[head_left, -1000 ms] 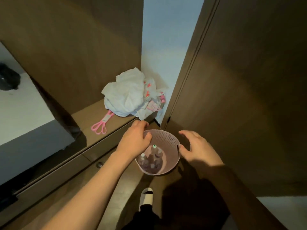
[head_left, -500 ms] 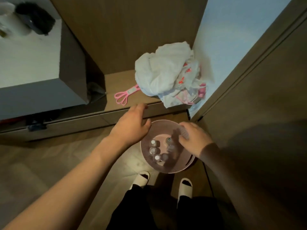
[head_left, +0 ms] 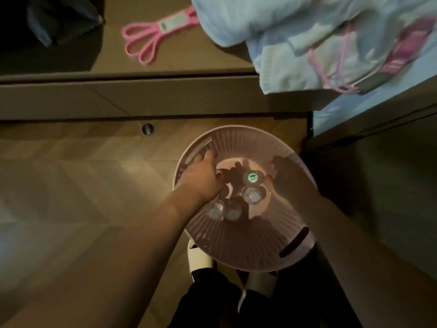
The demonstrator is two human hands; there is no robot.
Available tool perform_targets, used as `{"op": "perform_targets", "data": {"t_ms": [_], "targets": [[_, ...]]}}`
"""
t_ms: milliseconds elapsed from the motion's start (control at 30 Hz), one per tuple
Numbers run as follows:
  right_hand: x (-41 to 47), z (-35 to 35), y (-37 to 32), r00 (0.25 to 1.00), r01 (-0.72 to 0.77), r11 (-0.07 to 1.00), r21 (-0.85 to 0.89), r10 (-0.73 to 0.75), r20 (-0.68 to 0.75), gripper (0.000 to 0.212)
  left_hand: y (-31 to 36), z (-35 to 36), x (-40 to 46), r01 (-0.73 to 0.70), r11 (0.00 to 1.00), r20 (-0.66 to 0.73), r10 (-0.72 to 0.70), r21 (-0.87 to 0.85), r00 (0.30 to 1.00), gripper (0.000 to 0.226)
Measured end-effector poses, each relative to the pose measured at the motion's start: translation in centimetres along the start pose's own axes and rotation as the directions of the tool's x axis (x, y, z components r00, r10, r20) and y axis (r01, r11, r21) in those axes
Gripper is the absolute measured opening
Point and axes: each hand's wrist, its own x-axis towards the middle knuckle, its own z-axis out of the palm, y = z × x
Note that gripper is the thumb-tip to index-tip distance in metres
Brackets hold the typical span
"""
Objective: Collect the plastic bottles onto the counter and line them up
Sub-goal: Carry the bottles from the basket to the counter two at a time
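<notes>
A pink slatted basket (head_left: 238,242) stands on the floor below me, with several clear plastic bottles upright inside. One has a green-marked cap (head_left: 253,178), one sits just below it (head_left: 254,196), and two stand nearer me (head_left: 223,212). My left hand (head_left: 203,179) is down in the basket's left side, its fingers curled round a bottle top (head_left: 219,172). In deep shadow against the basket's right wall is my right hand (head_left: 287,176); its fingers are too dark to read. The low wooden counter (head_left: 189,60) lies beyond the basket.
On the counter lie a pink looped plastic hanger (head_left: 151,36) and a heap of white and pink clothes (head_left: 319,39) overhanging its right end. A drawer knob (head_left: 147,129) faces the basket. A dark cabinet door (head_left: 383,197) stands at the right. My slippered feet (head_left: 198,256) are under the basket.
My head has dropped closer over the basket. Both hands have gone from the rim down inside it, and the left now curls round a bottle top.
</notes>
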Motion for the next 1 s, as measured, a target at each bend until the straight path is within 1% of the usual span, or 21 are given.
{"op": "perform_targets", "data": {"t_ms": [67,133,167,233,267,300,367,467,567,633,700,800,867,933,1000], "targets": [[3.5,4.9,2.0,1.0,0.004,0.999,-0.035,-0.005,-0.01,0.035,-2.6,4.8,4.3,0.042,0.998,0.027,-0.043,0.042,0.999,0.056],[6.0,9.2,3.5,1.0,0.01,0.996,-0.092,-0.01,0.002,0.037,-4.7,8.9,7.4,0.099,0.99,0.025,-0.102,0.096,0.994,0.049],[6.7,10.8,4.0,0.999,0.003,0.994,-0.106,0.001,0.035,0.038,-5.6,10.5,8.6,0.132,0.984,0.015,-0.134,0.116,0.991,0.047],[8.1,13.1,4.9,0.996,0.031,0.977,-0.212,-0.012,0.086,0.042,-7.0,13.1,10.7,0.166,0.973,-0.013,-0.166,0.16,0.986,0.043],[8.6,13.9,5.1,0.996,0.038,0.96,-0.276,-0.015,0.087,0.045,-7.5,13.9,11.6,0.16,0.968,-0.029,-0.157,0.194,0.987,0.041],[9.0,14.7,5.3,0.998,0.027,0.954,-0.298,-0.01,0.06,0.049,-8.1,14.6,12.3,0.14,0.963,-0.051,-0.132,0.231,0.99,0.038],[9.6,15.6,5.5,0.999,-0.025,0.955,-0.295,0.03,0.012,0.058,-8.5,15.3,13.4,0.085,0.958,-0.097,-0.061,0.274,0.993,0.036],[9.8,15.6,5.8,1.0,-0.021,0.962,-0.272,0.019,-0.009,0.056,-8.6,14.7,14.0,0.011,0.951,-0.1,0.021,0.311,0.995,0.045],[8.4,14.1,6.0,0.999,-0.021,0.988,-0.151,0.015,-0.041,0.049,-8.2,12.6,12.4,-0.035,0.964,-0.109,0.066,0.262,0.992,0.042],[6.9,12.4,5.6,0.997,0.007,0.995,-0.096,-0.015,-0.078,0.042,-7.5,10.8,10.3,-0.076,0.969,-0.134,0.11,0.236,0.985,0.038],[4.7,9.8,4.7,0.993,0.052,0.997,-0.053,-0.057,-0.104,0.041,-6.1,8.3,7.4,-0.12,0.973,-0.17,0.155,0.199,0.973,0.033],[0.1,4.8,2.2,0.986,0.074,0.993,0.095,-0.059,-0.153,0.036,-3.5,4.1,2.2,-0.187,0.969,-0.247,0.223,0.162,0.943,0.031],[-3.2,0.8,0.3,0.978,0.091,0.991,0.103,-0.069,-0.198,0.027,-1.4,0.9,-1.7,-0.217,0.969,-0.294,0.242,0.115,0.925,0.033],[-6.6,-3.7,-1.9,0.969,0.117,0.991,0.06,-0.101,-0.227,0.024,0.7,-2.9,-6.0,-0.234,0.97,-0.325,0.245,0.072,0.914,0.033],[-10.4,-8.7,-4.4,0.968,0.101,0.994,0.048,-0.086,-0.237,0.025,2.9,-7.0,-10.6,-0.242,0.969,-0.362,0.242,0.046,0.9,0.033]]}}
